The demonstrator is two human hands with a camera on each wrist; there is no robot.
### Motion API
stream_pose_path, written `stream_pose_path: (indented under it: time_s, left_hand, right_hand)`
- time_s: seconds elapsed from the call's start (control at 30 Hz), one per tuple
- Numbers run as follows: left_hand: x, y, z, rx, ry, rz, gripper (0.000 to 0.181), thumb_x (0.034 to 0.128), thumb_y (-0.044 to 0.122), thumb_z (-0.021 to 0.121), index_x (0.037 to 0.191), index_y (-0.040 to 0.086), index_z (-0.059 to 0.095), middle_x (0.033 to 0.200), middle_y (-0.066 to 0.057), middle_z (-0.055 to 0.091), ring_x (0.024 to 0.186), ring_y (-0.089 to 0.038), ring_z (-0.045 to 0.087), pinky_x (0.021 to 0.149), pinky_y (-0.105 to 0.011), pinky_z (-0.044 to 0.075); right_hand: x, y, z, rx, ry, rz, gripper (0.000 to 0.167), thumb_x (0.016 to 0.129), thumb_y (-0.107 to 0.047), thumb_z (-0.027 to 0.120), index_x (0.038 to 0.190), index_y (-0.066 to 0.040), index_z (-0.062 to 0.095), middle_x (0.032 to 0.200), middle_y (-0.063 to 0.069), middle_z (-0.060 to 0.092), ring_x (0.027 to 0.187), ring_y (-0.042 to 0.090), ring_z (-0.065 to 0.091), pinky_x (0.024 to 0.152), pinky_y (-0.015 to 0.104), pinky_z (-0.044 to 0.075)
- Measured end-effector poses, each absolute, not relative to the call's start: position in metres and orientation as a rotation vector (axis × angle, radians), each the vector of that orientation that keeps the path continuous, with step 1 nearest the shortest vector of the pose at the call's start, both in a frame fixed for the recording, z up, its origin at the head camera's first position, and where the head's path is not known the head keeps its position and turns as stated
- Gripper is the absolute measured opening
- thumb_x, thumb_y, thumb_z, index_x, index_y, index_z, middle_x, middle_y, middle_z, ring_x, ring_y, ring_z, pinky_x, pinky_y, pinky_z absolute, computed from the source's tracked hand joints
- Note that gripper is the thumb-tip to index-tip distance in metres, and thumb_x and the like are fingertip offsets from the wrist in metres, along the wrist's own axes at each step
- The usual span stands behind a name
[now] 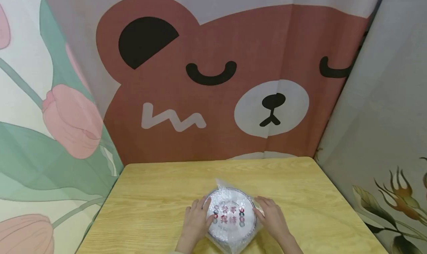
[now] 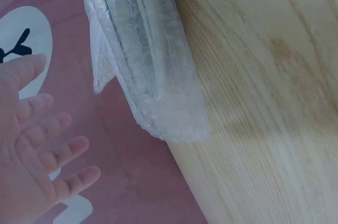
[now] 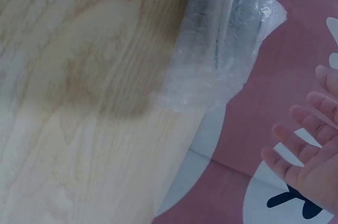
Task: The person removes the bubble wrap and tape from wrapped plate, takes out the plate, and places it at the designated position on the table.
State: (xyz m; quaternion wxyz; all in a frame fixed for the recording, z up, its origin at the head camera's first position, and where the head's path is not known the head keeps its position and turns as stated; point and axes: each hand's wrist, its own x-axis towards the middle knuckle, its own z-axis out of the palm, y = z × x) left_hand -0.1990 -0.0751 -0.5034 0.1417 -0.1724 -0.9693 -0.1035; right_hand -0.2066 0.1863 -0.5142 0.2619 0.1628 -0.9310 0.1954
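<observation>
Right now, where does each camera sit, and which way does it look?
Head: worn on the head, looking forward and down at the wrapped package, table and bear cloth; left hand and right hand show.
Left wrist: on that wrist, facing the package's side; left hand at left, bit of right hand top left.
Right wrist: on that wrist, facing the package's side; right hand at right, bit of left hand top right.
Both wrist views share the package.

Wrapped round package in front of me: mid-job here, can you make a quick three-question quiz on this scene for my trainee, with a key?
1. True or false: the round package has no covering.
2. What animal is printed on the backdrop?
3. In the head view, relative to the left hand and right hand, the round package is: a) left of both; b) between them; c) right of both.

Key: 1. False; bubble wrap covers it. 2. A bear. 3. b.
</observation>
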Motion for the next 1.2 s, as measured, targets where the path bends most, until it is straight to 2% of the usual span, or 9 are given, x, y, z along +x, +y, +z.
stream_pose_path:
  time_s: [0.23,0.47,0.6,0.83,1.03,1.2]
  left_hand:
    - [-0.198,-0.075,-0.505,-0.487,-2.814,-0.319,0.045,0.0793,0.035,0.061,0.113,0.004,0.058,0.116,-0.012,0.055,0.101,-0.029,0.051,0.074,-0.045,0.044]
    - [-0.195,-0.076,-0.52,-0.468,-2.79,-0.424,0.035,0.0754,0.03,0.066,0.1,0.005,0.065,0.107,-0.011,0.059,0.096,-0.029,0.053,0.069,-0.044,0.045]
    - [-0.195,-0.076,-0.527,-0.466,-2.761,-0.443,0.034,0.0743,0.029,0.067,0.099,0.005,0.065,0.104,-0.011,0.06,0.094,-0.028,0.053,0.067,-0.043,0.045]
    - [-0.194,-0.075,-0.533,-0.449,-2.755,-0.475,0.035,0.0746,0.027,0.067,0.1,0.003,0.064,0.106,-0.013,0.059,0.097,-0.03,0.052,0.069,-0.045,0.044]
    - [-0.193,-0.074,-0.537,-0.451,-2.751,-0.482,0.036,0.0727,0.026,0.068,0.1,0.002,0.064,0.105,-0.013,0.06,0.096,-0.03,0.052,0.07,-0.046,0.044]
    - [-0.191,-0.073,-0.54,-0.449,-2.719,-0.476,0.036,0.0714,0.025,0.069,0.098,0.002,0.065,0.102,-0.014,0.06,0.095,-0.03,0.053,0.069,-0.045,0.044]
  right_hand:
    - [-0.209,0.186,-0.52,0.479,-2.483,0.774,0.031,0.068,0.0,0.072,0.097,0.004,0.063,0.099,0.019,0.062,0.092,0.035,0.057,0.081,0.047,0.045]
    - [-0.207,0.184,-0.527,0.435,-2.53,1.018,0.032,0.067,0.002,0.071,0.098,0.004,0.063,0.105,0.021,0.06,0.099,0.037,0.054,0.086,0.049,0.041]
    - [-0.207,0.184,-0.53,0.41,-2.531,1.096,0.031,0.068,0.002,0.071,0.098,0.004,0.064,0.104,0.019,0.061,0.098,0.035,0.056,0.085,0.047,0.043]
    - [-0.209,0.186,-0.54,0.451,-2.531,1.182,0.03,0.07,0.001,0.07,0.099,0.003,0.063,0.102,0.018,0.061,0.082,0.031,0.059,0.072,0.038,0.05]
    - [-0.209,0.186,-0.547,0.466,-2.518,1.286,0.028,0.073,-0.001,0.068,0.101,0.003,0.063,0.103,0.018,0.061,0.086,0.032,0.059,0.076,0.04,0.049]
    - [-0.209,0.185,-0.551,0.406,-2.53,1.291,0.027,0.073,-0.003,0.068,0.099,0.001,0.064,0.102,0.015,0.063,0.095,0.034,0.057,0.083,0.044,0.045]
